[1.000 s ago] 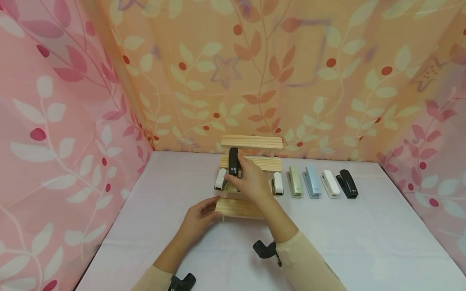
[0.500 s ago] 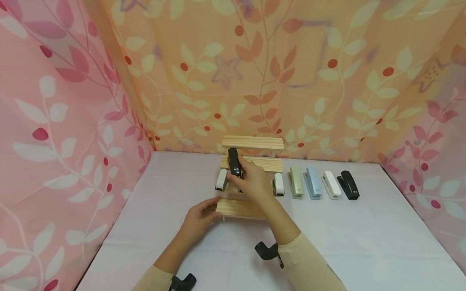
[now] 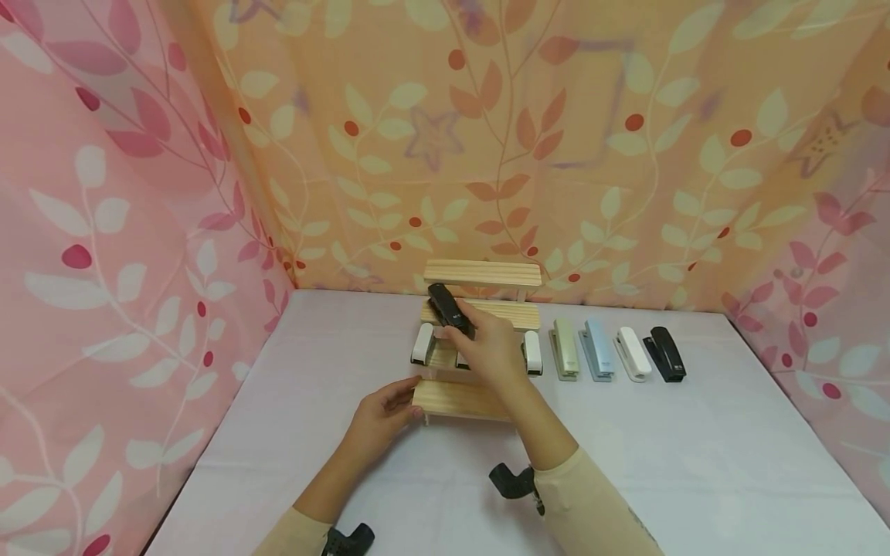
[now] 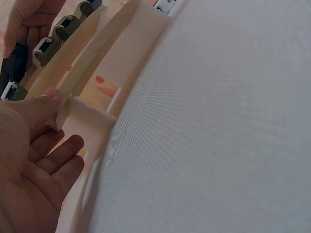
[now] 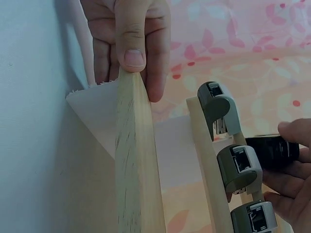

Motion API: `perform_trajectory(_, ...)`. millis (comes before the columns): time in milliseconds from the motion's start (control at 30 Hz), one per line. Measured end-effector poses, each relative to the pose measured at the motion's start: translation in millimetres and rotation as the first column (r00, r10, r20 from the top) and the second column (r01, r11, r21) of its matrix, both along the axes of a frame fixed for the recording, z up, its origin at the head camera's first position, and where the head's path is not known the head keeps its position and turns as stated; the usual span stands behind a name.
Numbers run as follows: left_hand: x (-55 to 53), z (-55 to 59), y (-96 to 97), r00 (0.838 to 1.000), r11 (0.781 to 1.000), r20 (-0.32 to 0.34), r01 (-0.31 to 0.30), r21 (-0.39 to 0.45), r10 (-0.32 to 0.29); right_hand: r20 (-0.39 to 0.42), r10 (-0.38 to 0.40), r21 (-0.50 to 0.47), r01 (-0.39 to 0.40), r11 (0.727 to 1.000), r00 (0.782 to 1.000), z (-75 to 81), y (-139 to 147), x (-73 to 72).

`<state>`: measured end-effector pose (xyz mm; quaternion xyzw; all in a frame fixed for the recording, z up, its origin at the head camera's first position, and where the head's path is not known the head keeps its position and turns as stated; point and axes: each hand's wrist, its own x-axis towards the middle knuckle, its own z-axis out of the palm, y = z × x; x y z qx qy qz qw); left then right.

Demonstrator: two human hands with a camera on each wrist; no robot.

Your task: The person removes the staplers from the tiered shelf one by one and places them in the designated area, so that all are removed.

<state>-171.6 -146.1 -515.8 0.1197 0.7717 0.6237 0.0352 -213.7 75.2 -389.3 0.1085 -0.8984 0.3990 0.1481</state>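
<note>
My right hand [image 3: 494, 340] holds a black stapler [image 3: 450, 307], tilted with its far end to the left, over the third step of a wooden tiered rack [image 3: 455, 398]. In the right wrist view, that black stapler [image 5: 272, 151] lies between thumb and fingers, just behind the staplers on the second step. White staplers [image 3: 422, 344] stand at that step's left and right ends, with others between them partly hidden by my right hand. My left hand [image 3: 381, 413] pinches the left end of the lowest step; its thumb lies on the board [image 4: 87, 63] in the left wrist view.
Right of the rack, a green stapler [image 3: 565, 349], a light blue stapler [image 3: 596, 349], a white stapler [image 3: 633, 353] and a black stapler [image 3: 666, 354] stand in a row on the white tabletop [image 3: 695, 463]. Behind the rack hangs an orange leaf-patterned curtain [image 3: 389, 193].
The black stapler in my right hand has turned from upright to slanting, its far end swinging left. My left hand has stayed on the lowest step.
</note>
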Motion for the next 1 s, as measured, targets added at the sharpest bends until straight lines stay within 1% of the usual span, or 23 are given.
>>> perform_trajectory(100, -0.1, -0.2, -0.2, 1.0, 1.0, -0.002, -0.003, 0.002, 0.003, -0.028, 0.002, -0.026, -0.003, 1.0, 1.0, -0.7, 1.6, -0.8)
perform_trajectory(267, 0.9, -1.6, -0.3, 1.0, 1.0, -0.01, 0.001, 0.01, -0.001, -0.101, 0.02, -0.065, -0.026, 0.998, 0.995, 0.8, 6.2, 0.2)
perform_trajectory(433, 0.2, -2.7, -0.7, 1.0, 1.0, -0.004, 0.005, 0.015, -0.005, -0.166, 0.022, -0.113, -0.041, 0.993, 0.986, 9.2, 13.6, 3.5)
perform_trajectory(533, -0.3, -3.0, -1.3, 1.0, 1.0, -0.011, 0.004, 0.013, -0.004, -0.199, 0.021, -0.128, -0.048, 0.991, 0.98, 15.2, 19.6, 7.2)
perform_trajectory(600, -0.3, -2.6, -1.5, 1.0, 1.0, -0.017, 0.006, 0.011, -0.005, -0.228, 0.019, -0.126, -0.049, 0.991, 0.973, 18.9, 24.6, 10.7)
perform_trajectory(733, -0.1, -2.4, -1.2, 1.0, 1.0, -0.022, 0.005, 0.006, -0.005, -0.304, 0.006, -0.103, -0.039, 0.994, 0.953, 26.7, 37.6, 18.8)
perform_trajectory(900, 0.0, -2.4, -0.3, 1.0, 1.0, -0.023, 0.008, 0.001, -0.008, -0.356, -0.013, -0.087, -0.019, 0.996, 0.934, 35.6, 60.0, 31.1)
perform_trajectory(1000, 0.3, -2.7, -0.6, 1.0, 1.0, -0.026, 0.004, 0.0, -0.004, -0.393, -0.029, -0.079, -0.002, 0.997, 0.919, 37.7, 74.8, 36.8)
